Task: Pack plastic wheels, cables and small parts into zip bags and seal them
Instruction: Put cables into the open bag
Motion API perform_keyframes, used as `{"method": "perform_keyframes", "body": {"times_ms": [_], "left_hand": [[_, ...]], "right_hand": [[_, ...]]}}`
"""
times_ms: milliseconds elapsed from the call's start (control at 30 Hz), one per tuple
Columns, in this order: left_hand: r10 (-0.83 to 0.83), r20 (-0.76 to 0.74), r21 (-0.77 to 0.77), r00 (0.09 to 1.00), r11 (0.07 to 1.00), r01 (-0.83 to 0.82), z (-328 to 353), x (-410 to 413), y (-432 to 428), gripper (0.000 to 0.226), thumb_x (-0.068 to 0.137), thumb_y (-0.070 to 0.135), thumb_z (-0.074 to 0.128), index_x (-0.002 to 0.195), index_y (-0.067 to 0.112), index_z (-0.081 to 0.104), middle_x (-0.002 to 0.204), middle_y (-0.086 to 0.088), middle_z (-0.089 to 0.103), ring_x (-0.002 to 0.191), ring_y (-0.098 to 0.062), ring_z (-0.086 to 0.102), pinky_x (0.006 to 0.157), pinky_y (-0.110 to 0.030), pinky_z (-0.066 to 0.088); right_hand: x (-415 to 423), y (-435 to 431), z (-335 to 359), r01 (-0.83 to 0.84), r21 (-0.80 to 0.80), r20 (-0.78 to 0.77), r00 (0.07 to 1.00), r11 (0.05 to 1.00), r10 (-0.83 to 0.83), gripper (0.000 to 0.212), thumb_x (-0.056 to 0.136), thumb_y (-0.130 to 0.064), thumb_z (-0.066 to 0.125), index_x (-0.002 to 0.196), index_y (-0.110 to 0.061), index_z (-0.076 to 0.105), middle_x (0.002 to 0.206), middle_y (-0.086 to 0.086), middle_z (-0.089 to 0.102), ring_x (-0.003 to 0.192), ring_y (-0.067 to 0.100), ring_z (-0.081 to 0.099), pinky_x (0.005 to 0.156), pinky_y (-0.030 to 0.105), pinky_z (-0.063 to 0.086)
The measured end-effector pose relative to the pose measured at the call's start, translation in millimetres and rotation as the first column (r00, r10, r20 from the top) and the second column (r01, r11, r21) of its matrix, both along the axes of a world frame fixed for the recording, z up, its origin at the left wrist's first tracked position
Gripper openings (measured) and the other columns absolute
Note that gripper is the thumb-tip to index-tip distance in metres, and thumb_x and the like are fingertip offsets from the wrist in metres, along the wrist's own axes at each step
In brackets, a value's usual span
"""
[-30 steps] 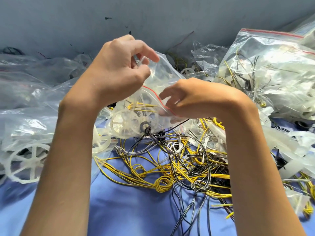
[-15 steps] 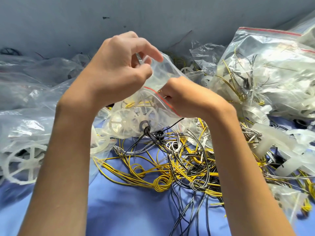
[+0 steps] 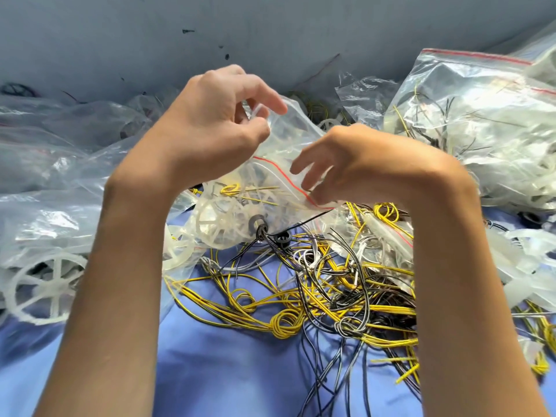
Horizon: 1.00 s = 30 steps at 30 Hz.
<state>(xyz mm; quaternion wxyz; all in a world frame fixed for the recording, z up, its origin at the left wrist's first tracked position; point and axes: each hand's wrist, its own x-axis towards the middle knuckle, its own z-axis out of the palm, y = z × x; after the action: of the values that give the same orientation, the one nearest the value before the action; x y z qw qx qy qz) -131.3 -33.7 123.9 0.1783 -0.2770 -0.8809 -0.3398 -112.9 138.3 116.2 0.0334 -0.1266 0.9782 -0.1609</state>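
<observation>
1. L hand pinches the top corner of the zip bag, thumb vs fingertips, narrow grip. The bag hangs between both hands, just above the cable tangle.
2. R hand nips the bag's red zip strip at its lower end. Index sticks out straight and the thumb is hidden, so I can't tell the exact hold.
3. Inside it: white plastic wheels plus a bit of yellow cable. Filling looks done for this one.
4. The mouth seems to gape between my hands, so prob. not sealed yet. Pressing along the strip is what's left here.
5. To pack yet: loose cables, yellow/black/grey, in a knot on the cloth, w/ a small black ring just below the bag.
6. More wheels lie far left under clear plastic.
7. Already filled: big bag at right, stuffed w/ cables & white parts. Can't tell if it's sealed.
8. Surface is a blue cloth. A grey wall w/ dark marks stands behind, clear bags heaped along it.
</observation>
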Motion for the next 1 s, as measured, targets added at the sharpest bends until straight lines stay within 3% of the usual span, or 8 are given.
{"method": "perform_keyframes", "body": {"times_ms": [167,267,333,433,500,600,767,1000], "left_hand": [[0.012,-0.015,-0.014,1.0,1.0,-0.012,0,0,-1,0.027,0.086,0.008,0.053,0.096,0.029,0.067,0.093,0.004,0.054,0.075,-0.015,0.052,0.069,-0.01,0.04],[0.014,-0.022,-0.008,1.0,1.0,-0.014,2,0,-1,0.027,0.086,0.008,0.054,0.096,0.029,0.067,0.091,0.004,0.054,0.075,-0.014,0.051,0.068,-0.008,0.037],[0.007,-0.017,-0.008,1.0,1.0,-0.007,1,0,-1,0.028,0.086,0.007,0.053,0.096,0.029,0.067,0.094,0.002,0.055,0.074,-0.014,0.052,0.068,-0.009,0.038],[-0.004,0.003,-0.017,1.0,1.0,0.004,0,0,-1,0.028,0.086,0.007,0.053,0.097,0.028,0.068,0.093,0.002,0.055,0.071,-0.012,0.051,0.069,-0.009,0.038],[-0.005,0.009,-0.01,1.0,1.0,0.006,0,-1,0,0.028,0.086,0.008,0.053,0.096,0.029,0.067,0.092,0.004,0.054,0.071,-0.012,0.05,0.068,-0.007,0.038],[-0.006,0.016,0.001,1.0,1.0,0.006,0,-2,-1,0.028,0.086,0.008,0.053,0.096,0.029,0.067,0.092,0.004,0.054,0.072,-0.012,0.05,0.066,-0.007,0.038],[-0.018,0.014,-0.016,1.0,1.0,0.018,-1,-2,4,0.026,0.087,0.008,0.053,0.097,0.027,0.068,0.089,0.006,0.052,0.07,-0.012,0.049,0.064,-0.008,0.038],[-0.024,-0.005,-0.045,1.0,0.999,0.023,-2,-1,8,0.028,0.086,0.006,0.052,0.097,0.026,0.068,0.088,0.006,0.052,0.069,-0.01,0.049,0.063,-0.004,0.034]], "right_hand": [[-9,-4,-3,-0.007,-0.226,-0.261,0.964,0.974,-0.054,0.018,0.071,-0.011,0.075,0.081,-0.025,0.071,0.071,-0.01,0.07,0.065,0.009,0.067,0.059,0.022,0.051],[-13,-13,-11,-0.067,-0.114,-0.31,0.95,0.991,0.029,0.025,0.07,-0.006,0.064,0.061,-0.03,0.062,0.058,-0.009,0.062,0.06,0.012,0.059,0.056,0.023,0.045],[-15,-18,-19,-0.091,0.023,-0.221,0.971,0.996,0.094,0.028,0.077,-0.01,0.064,0.055,-0.026,0.057,0.053,-0.002,0.053,0.058,0.021,0.048,0.05,0.026,0.038],[-17,-19,-23,-0.116,0.056,-0.097,0.988,0.992,0.121,0.006,0.081,-0.018,0.069,0.08,-0.021,0.074,0.061,0.007,0.057,0.054,0.017,0.041,0.045,0.025,0.035],[-18,-14,-23,-0.114,0.048,-0.108,0.987,0.992,0.118,0.011,0.081,-0.015,0.065,0.088,-0.017,0.073,0.061,0.007,0.055,0.051,0.013,0.033,0.04,0.024,0.03],[-16,-11,-20,-0.118,0.039,-0.127,0.984,0.992,0.122,0.014,0.079,-0.011,0.065,0.088,-0.018,0.074,0.073,0.009,0.066,0.058,0.013,0.041,0.045,0.026,0.034],[-15,-18,-21,-0.125,0.018,-0.129,0.984,0.992,0.126,0.021,0.077,-0.003,0.065,0.087,-0.019,0.074,0.074,0.002,0.069,0.071,0.019,0.061,0.058,0.028,0.046],[-18,-27,-31,-0.172,0.045,-0.172,0.969,0.984,0.177,0.026,0.083,-0.002,0.05,0.094,-0.014,0.07,0.088,0.012,0.067,0.082,0.031,0.062,0.074,0.042,0.052]]}}
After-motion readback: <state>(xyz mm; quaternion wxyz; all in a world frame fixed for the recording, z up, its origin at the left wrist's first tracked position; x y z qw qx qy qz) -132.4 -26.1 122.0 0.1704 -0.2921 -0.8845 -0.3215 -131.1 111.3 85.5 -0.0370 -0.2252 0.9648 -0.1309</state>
